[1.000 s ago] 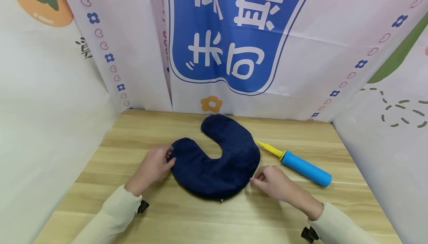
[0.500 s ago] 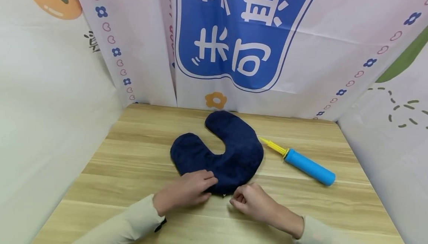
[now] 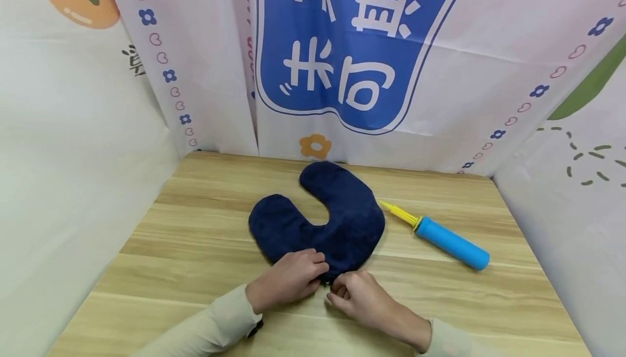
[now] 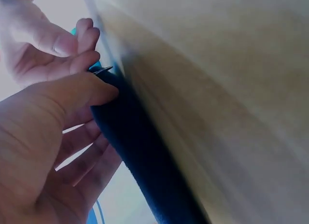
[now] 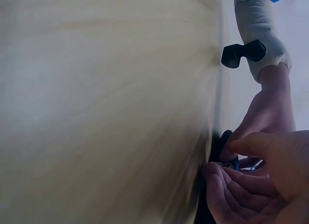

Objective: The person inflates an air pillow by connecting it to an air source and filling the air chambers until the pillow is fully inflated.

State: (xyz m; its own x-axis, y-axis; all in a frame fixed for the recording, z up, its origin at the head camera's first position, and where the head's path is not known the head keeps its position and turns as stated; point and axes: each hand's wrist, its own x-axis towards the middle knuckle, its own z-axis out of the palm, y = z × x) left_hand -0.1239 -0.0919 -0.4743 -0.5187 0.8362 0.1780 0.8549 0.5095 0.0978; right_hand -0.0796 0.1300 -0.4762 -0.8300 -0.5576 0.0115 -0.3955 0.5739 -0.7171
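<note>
A navy U-shaped neck pillow (image 3: 352, 221) lies flat on the wooden table, its rounded back edge towards me. My left hand (image 3: 290, 276) grips that edge; in the left wrist view its thumb lies on the near side of the navy cloth (image 4: 140, 142) and the fingers go behind it. A small metal zipper pull (image 4: 104, 69) sticks out just beyond the thumb. Right beside the pull is my right hand (image 3: 361, 298), fingers bent. Both wrist views show the right thumb apart from its fingertips, with the pull close to the fingers.
To the right of the pillow lies a blue hand pump (image 3: 452, 244) with a yellow nozzle (image 3: 398, 213) aimed at the pillow. A printed cloth backdrop (image 3: 220, 74) stands behind the wooden table (image 3: 195, 210) and along both sides.
The left hand has left the pillow's left arm and moved right to the near edge by the zipper pull. The right hand has come left to the same place.
</note>
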